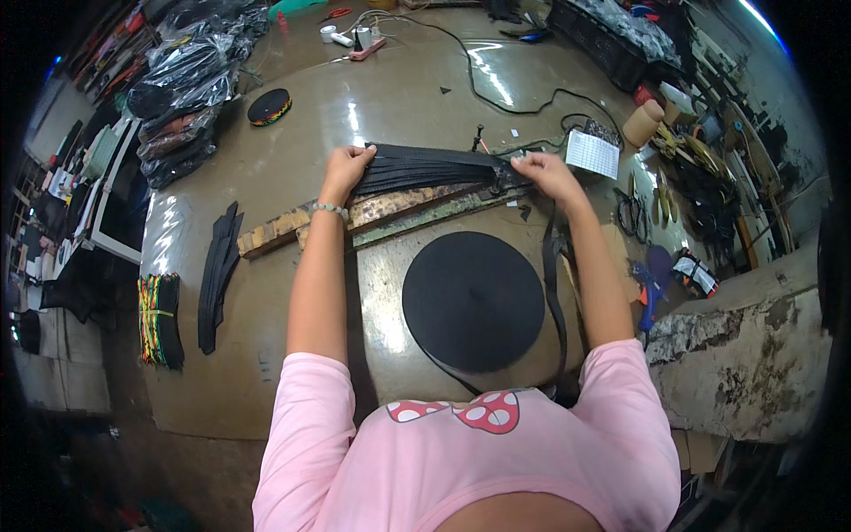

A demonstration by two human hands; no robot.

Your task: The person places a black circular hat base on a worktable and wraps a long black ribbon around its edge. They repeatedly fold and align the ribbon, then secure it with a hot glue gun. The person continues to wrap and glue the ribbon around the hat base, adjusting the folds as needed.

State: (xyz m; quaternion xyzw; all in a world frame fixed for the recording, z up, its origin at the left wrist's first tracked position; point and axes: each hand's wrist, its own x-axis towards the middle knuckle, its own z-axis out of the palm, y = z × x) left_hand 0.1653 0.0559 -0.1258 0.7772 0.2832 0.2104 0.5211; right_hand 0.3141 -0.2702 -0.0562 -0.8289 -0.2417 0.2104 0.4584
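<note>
A sheaf of flat black webbing strips (425,168) stretches between my two hands, over worn wooden bars (292,226) on the table. My left hand (347,170) pinches the strips' left end, where they fan out. At the narrower right end, my right hand (548,176) is closed with thumb and fingers together on the strips; the exact grip there is partly hidden. Nearer to me lies a large flat coil of black webbing (474,301). A loose strap (551,284) runs down beside the coil's right edge.
On the left lie more black strips (217,284) and a tied bundle of multicoloured strips (160,321). A small coil (269,107) sits farther back. At right are a blue glue gun (650,294), scissors (631,213) and a thread cone (644,122). A cable (474,84) crosses the table.
</note>
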